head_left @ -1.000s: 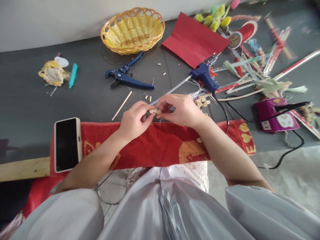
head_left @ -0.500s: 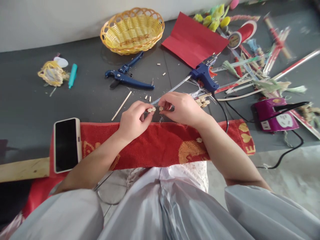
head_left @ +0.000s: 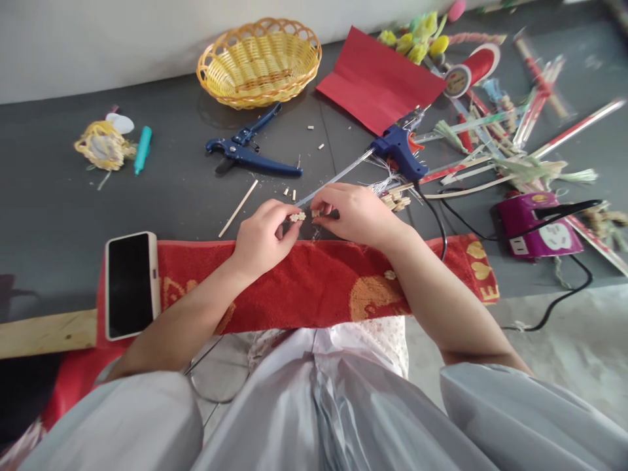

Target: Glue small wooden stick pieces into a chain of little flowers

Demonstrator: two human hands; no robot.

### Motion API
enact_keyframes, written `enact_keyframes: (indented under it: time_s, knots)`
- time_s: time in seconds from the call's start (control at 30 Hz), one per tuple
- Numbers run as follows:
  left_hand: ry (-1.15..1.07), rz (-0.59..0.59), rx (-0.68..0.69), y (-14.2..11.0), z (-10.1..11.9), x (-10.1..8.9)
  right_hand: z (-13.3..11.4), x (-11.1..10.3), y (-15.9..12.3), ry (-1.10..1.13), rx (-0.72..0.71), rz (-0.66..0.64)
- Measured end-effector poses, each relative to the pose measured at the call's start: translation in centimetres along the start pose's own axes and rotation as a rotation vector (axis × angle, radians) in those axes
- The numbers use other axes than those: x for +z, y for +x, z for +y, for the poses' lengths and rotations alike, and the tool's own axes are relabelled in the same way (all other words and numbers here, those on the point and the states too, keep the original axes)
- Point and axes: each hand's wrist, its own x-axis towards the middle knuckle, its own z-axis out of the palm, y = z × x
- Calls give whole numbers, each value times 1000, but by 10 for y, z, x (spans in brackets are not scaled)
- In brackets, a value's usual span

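1. A pale wall (head_left: 98, 39) crosses the upper left of the frame, behind a dark grey table (head_left: 63, 216); a red towel (head_left: 289, 288) lies along the near edge, lower centre, beneath your forearms.
2. At the centre of the frame, your left hand (head_left: 265, 237) has thumb and fingertips pinched together on a pale, flower-like cluster (head_left: 297, 216).
3. Just right of it, your right hand (head_left: 360, 212) has thumb and fingers nearly meeting around a smaller piece (head_left: 315, 213), partly hidden by them.
4. Judging by its look, the cluster is several short sections already joined; the smaller piece remains separate, a narrow gap between. Whether either carries glue, I cannot tell.
5. Loose cut bits (head_left: 294, 195) lie unjoined just above your left hand, with a thin stick (head_left: 238, 208) to their left. Another flower-like piece (head_left: 390, 275) rests on the towel beside your right forearm.
6. Nearest in your way, right of centre: the blue glue gun (head_left: 402, 152), its clear glue stick (head_left: 338, 176) slanting down behind your fingertips, and a black cord (head_left: 444, 235) near your right forearm.
7. Farther off sit blue cutters (head_left: 255, 157) and a yellow basket (head_left: 260, 101) at upper centre, red paper (head_left: 380, 78) and a thread spool (head_left: 475, 65) at upper right, and a phone (head_left: 130, 286) at left.
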Motion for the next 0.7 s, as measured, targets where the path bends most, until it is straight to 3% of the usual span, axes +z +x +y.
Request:
enact_keyframes:
  time_s: [0.7]
  knots:
    - [-2, 3, -5, -2, 0, 2, -4, -3, 1, -105, 32, -99]
